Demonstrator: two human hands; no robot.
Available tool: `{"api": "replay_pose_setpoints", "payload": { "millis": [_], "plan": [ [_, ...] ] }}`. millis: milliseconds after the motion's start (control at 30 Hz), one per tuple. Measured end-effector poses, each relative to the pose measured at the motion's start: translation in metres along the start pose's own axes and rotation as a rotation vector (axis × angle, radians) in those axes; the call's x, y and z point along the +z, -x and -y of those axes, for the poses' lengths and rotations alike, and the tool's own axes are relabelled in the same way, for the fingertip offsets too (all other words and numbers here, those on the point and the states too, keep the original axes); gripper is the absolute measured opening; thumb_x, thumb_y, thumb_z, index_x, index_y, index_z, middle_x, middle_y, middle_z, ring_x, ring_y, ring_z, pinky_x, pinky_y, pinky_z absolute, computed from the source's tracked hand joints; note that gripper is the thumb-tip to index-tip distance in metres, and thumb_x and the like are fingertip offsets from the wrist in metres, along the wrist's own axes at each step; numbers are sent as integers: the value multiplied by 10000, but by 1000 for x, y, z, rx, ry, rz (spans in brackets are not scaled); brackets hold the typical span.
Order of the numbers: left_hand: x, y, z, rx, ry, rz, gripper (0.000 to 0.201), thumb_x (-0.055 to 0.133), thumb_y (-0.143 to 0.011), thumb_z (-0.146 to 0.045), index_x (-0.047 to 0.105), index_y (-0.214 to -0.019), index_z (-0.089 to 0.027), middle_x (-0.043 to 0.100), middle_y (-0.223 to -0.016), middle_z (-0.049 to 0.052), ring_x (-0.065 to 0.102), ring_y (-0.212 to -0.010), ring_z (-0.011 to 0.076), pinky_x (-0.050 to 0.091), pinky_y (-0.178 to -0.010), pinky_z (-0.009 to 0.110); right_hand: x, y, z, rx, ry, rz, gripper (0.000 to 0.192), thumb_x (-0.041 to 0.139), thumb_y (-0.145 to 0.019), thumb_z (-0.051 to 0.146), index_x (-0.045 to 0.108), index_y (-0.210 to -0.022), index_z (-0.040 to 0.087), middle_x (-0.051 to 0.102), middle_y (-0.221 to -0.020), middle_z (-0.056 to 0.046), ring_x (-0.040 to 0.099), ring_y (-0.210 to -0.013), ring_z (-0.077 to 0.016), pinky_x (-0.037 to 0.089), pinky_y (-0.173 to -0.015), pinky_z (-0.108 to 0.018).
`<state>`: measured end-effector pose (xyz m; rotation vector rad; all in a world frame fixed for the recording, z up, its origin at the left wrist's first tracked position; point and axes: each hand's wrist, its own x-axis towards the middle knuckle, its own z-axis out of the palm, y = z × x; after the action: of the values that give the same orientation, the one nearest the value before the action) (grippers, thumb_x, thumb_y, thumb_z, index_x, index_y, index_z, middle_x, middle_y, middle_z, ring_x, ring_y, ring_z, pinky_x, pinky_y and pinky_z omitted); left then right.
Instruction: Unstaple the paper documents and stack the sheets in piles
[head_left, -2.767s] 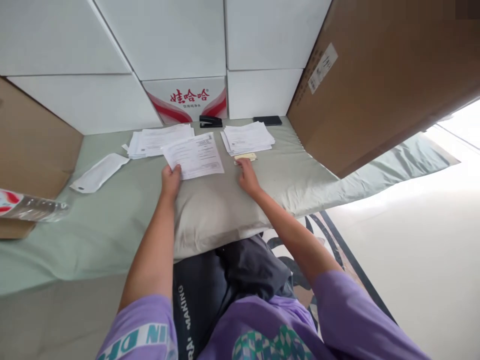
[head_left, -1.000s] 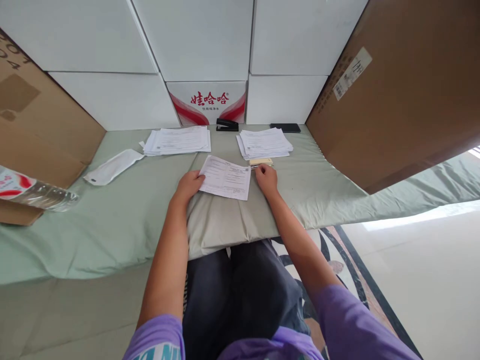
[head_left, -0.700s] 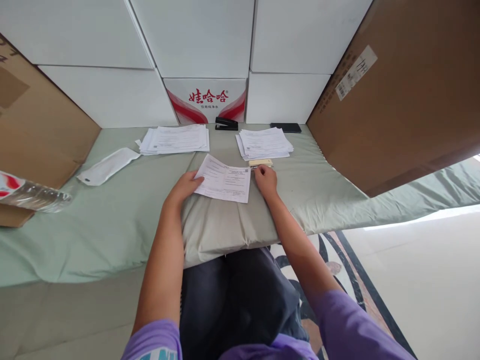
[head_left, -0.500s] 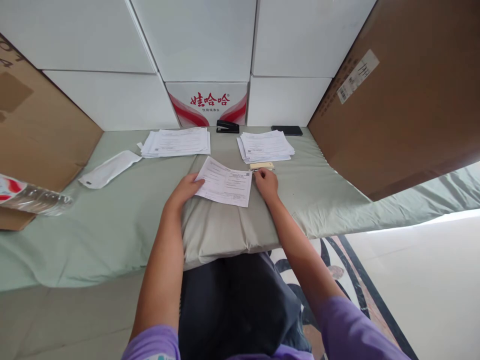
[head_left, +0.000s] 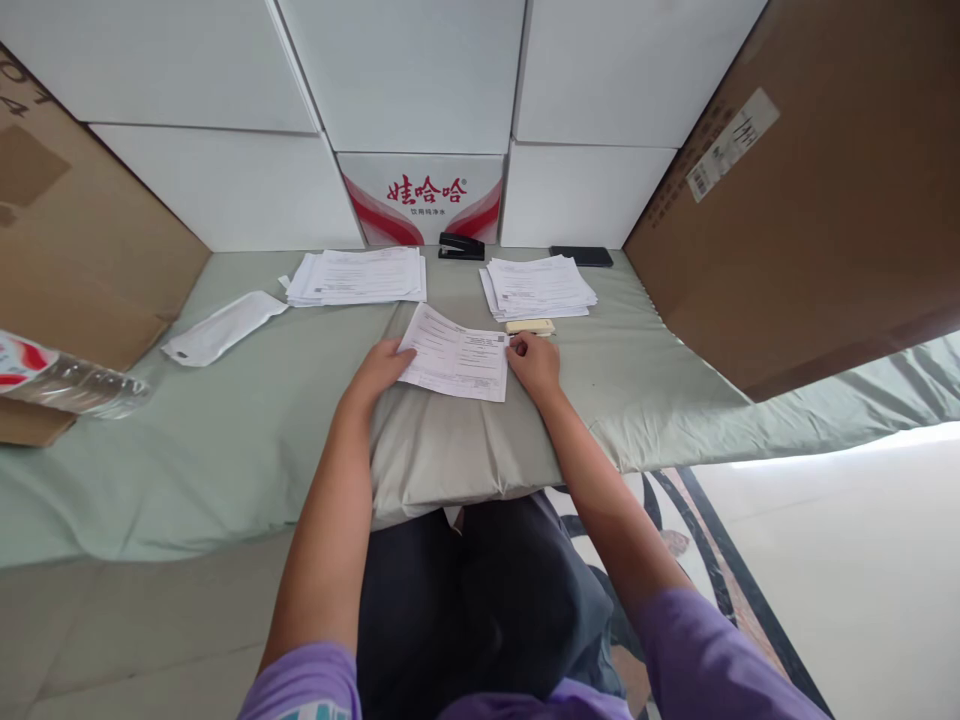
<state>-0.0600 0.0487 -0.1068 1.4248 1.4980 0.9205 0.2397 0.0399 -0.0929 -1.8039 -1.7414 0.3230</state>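
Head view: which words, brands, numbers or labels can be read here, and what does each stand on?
"娃哈哈": red characters on the white and red carton at the back.
Smaller line under that brand: too small to read.
Printed sheet of paper under the left hand and right hand: blurred.
Two white paper stacks: unreadable.
White barcode label on the brown cardboard box: unreadable.

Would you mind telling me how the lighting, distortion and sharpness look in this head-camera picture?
Head view: soft, even daylight; the pale floor at right is washed out. Wide-lens distortion splays the white boxes and brown cardboard carton outwards. The printed white sheet between the left hand and right hand is sharp, its text too small to read.
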Motion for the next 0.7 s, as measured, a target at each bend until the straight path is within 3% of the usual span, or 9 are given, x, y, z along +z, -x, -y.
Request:
{"api": "replay_pose_setpoints", "payload": {
  "millis": [133, 267, 400, 467, 600, 700],
  "plan": [
    [1, 0, -2, 25, -26, -15, 458, 653, -715, -420, 776, -1044, -125, 787, -977, 128, 742, -917, 325, 578, -896, 449, -5, 3, 0, -12, -184, -110, 125, 559, -819, 279, 636, -763, 199, 619, -694, 12, 520, -690, -155, 362, -699, -287],
    [2, -1, 0, 38, -4, -19, 430, 671, -711, -404, 783, -1038, -148, 792, -984, 102, 735, -941, 298, 573, -924, 415, -31, -8, 3, -87, -368, -306, 165, 487, -845, 268, 557, -711, 201, 543, -668, 26, 474, -659, -132, 363, -656, -268],
    [2, 0, 0, 44, 63, 2, 449, 687, -714, -392, 773, -1086, -155, 787, -1033, 101, 731, -984, 306, 564, -945, 432, -52, -36, 6, -137, -341, -204, 140, 524, -800, 231, 535, -663, 203, 522, -629, 29, 446, -642, -131, 345, -648, -278],
    [-1, 2, -1, 46, 76, 20, 459, 678, -731, -406, 766, -1100, -148, 783, -1051, 109, 733, -979, 313, 564, -940, 451, -51, -44, 7, -136, -352, -217, 149, 523, -799, 221, 516, -651, 206, 505, -619, 32, 430, -629, -128, 342, -645, -282],
    [-13, 6, -2, 25, 129, -22, 455, 686, -735, -396, 756, -1106, -142, 784, -1041, 105, 733, -976, 315, 562, -937, 462, -37, -36, 5, -118, -437, -411, 192, 494, -840, 254, 481, -654, 211, 444, -613, 39, 408, -626, -123, 344, -635, -277],
    [-19, 9, -6, 24, 199, -147, 430, 694, -723, -372, 756, -1078, -138, 786, -1001, 98, 734, -960, 310, 568, -926, 457, -26, -21, 9, -156, -501, -318, 192, 532, -866, 345, 575, -744, 204, 530, -655, 24, 444, -631, -128, 380, -632, -276]
  ]
}}
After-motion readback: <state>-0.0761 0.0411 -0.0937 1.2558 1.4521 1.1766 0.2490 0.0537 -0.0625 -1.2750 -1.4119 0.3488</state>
